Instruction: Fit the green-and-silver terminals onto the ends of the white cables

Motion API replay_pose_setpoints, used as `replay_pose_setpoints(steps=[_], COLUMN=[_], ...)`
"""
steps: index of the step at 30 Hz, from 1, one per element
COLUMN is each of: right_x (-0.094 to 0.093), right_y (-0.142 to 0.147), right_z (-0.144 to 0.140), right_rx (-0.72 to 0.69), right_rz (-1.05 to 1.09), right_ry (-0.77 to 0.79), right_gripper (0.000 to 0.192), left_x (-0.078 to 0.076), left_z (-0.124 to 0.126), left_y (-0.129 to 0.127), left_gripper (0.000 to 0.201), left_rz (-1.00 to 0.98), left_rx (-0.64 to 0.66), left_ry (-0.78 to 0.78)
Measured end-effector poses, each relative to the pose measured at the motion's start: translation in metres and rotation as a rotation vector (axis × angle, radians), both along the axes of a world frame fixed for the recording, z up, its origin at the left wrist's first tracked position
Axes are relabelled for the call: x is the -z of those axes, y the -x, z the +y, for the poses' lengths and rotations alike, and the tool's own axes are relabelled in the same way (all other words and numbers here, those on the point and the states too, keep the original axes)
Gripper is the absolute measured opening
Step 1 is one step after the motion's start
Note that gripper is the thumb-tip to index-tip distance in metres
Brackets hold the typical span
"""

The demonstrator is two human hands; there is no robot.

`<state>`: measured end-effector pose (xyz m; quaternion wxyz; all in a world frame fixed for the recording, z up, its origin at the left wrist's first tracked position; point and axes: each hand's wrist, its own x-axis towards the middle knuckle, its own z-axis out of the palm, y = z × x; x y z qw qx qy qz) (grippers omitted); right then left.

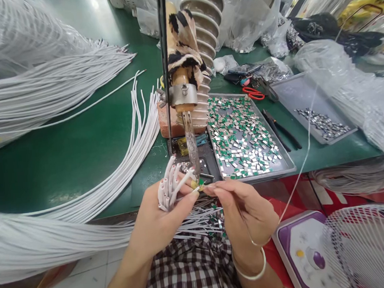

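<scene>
My left hand (pixel 164 217) is closed round a bunch of white cables (pixel 167 188), their cut ends fanned out above the fingers. Between its thumb and finger one cable end meets a small green circuit board (pixel 200 184) under the tip of a soldering iron (pixel 192 148). The iron is clamped upright, tip down, its handle wrapped in spotted cloth. My right hand (pixel 246 206) pinches a thin solder wire (pixel 242 217) beside the iron's tip. That wire loops down past the wrist and runs up to the upper right. The exact contact at the tip is too small to tell.
A tray of green-and-silver connector boards (pixel 241 135) lies right of the iron. Beyond it are pliers (pixel 280 130), red-handled scissors (pixel 253 93) and a tray of metal parts (pixel 325 122). Cable bundles (pixel 51 95) cover the left. A ribbed hose (pixel 204 23) stands behind; a fan (pixel 369 241) is lower right.
</scene>
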<state>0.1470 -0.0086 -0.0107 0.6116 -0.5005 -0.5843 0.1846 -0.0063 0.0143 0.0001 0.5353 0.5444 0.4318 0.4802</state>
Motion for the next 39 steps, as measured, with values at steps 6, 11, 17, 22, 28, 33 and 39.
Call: replay_pose_setpoints(steps=[6, 11, 17, 22, 28, 33, 39], right_x=[-0.011, -0.014, -0.014, -0.009, -0.008, -0.012, -0.012], right_y=[0.006, 0.007, 0.006, 0.002, 0.004, 0.008, 0.007], right_z=[0.006, 0.006, 0.003, 0.003, 0.004, 0.005, 0.003], right_rx=[0.0, 0.022, -0.038, -0.084, -0.029, 0.017, -0.013], right_rz=[-0.144, -0.164, -0.126, -0.106, -0.132, -0.164, -0.164], right_ry=[-0.136, -0.129, -0.094, -0.081, -0.103, -0.143, -0.131], right_gripper=[0.027, 0.022, 0.024, 0.024, 0.023, 0.024, 0.024], left_x=[-0.003, -0.003, 0.001, 0.007, 0.003, -0.001, 0.001], left_z=[0.004, 0.002, -0.003, -0.004, -0.001, 0.0, 0.001], left_y=[0.0, 0.0, 0.002, 0.003, 0.002, 0.0, 0.002], left_gripper=[0.023, 0.02, 0.018, 0.02, 0.02, 0.02, 0.017], left_rz=[-0.09, -0.143, -0.191, -0.177, -0.156, -0.16, -0.126], left_rx=[0.023, -0.007, -0.018, 0.011, 0.011, -0.011, -0.029], left_ry=[-0.025, 0.01, 0.061, 0.067, 0.051, 0.031, 0.033])
